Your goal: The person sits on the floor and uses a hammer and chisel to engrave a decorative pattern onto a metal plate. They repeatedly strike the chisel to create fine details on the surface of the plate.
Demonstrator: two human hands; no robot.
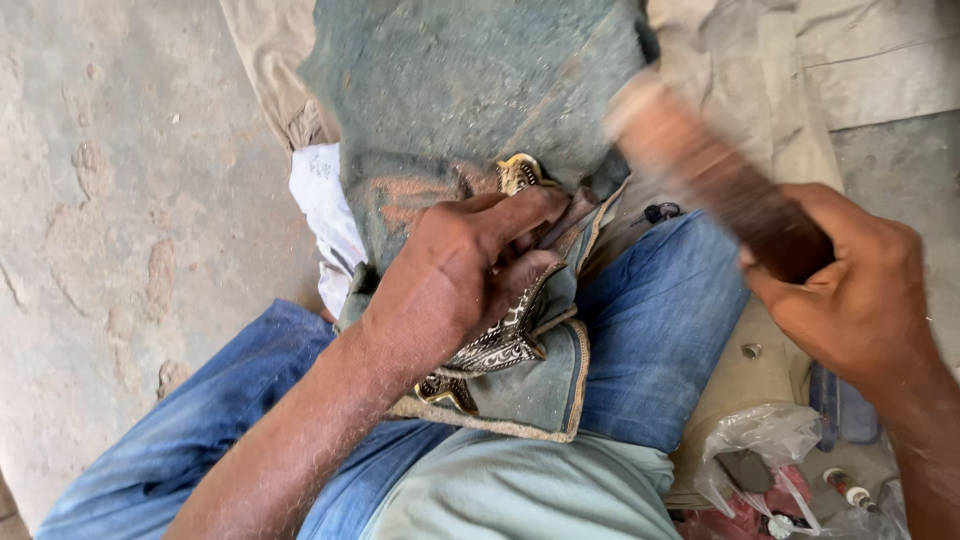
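Surroundings: concrete floor [120, 200]; plastic bag [770, 450] of small items by right knee. Grey-green fabric piece [470, 90] with ornate trim [500, 345] lies along the lap, pointing away, pinned under left hand [450, 280]. Right hand [860, 300] clenched on blurred wooden tool [710, 170], angled up-left.

Plastic bag [775, 450], keys [660, 212], concrete floor [120, 200]

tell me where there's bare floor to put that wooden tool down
Bare concrete floor left of the blue-jeaned leg. Crowded: the lap, where the left hand presses the patterned piece, and beside the right hand, with plastic bags.
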